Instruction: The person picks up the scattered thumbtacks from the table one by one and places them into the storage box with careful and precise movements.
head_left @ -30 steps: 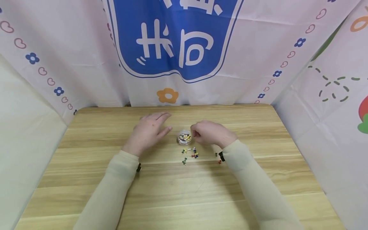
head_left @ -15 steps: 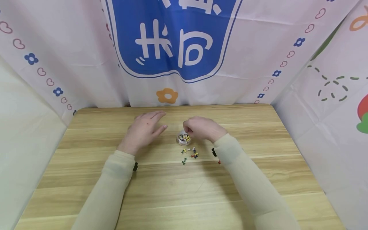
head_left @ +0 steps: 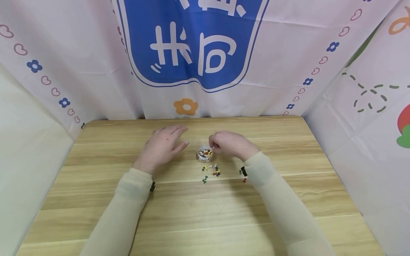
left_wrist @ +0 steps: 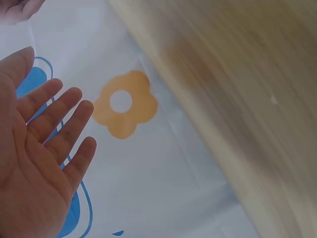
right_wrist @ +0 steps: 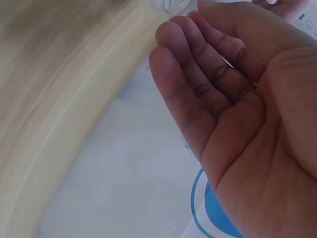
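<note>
A small clear round jar [head_left: 205, 154] full of multicoloured push pins stands on the wooden table. Just in front of it, several loose push pins [head_left: 214, 170] lie scattered, with a red push pin [head_left: 245, 180] further right. My right hand [head_left: 233, 145] is at the jar's right rim, thumb and fingers bent together; whether a pin is between the fingertips is too small to tell. The right wrist view shows its curled fingers [right_wrist: 181, 84] and part of the jar at the top edge. My left hand [head_left: 161, 147] hovers left of the jar, fingers spread, palm [left_wrist: 29, 183] bare.
The wooden table [head_left: 179, 220] ends at the back against a white curtain [head_left: 105, 81] with a blue emblem and an orange flower. White cloth walls border both sides. A green pin [head_left: 205, 180] lies nearest the table's front.
My right hand moved left over the jar's mouth, then back a little to the right rim. My left hand shifted slightly left, then slightly back. The loose pins look unmoved.
</note>
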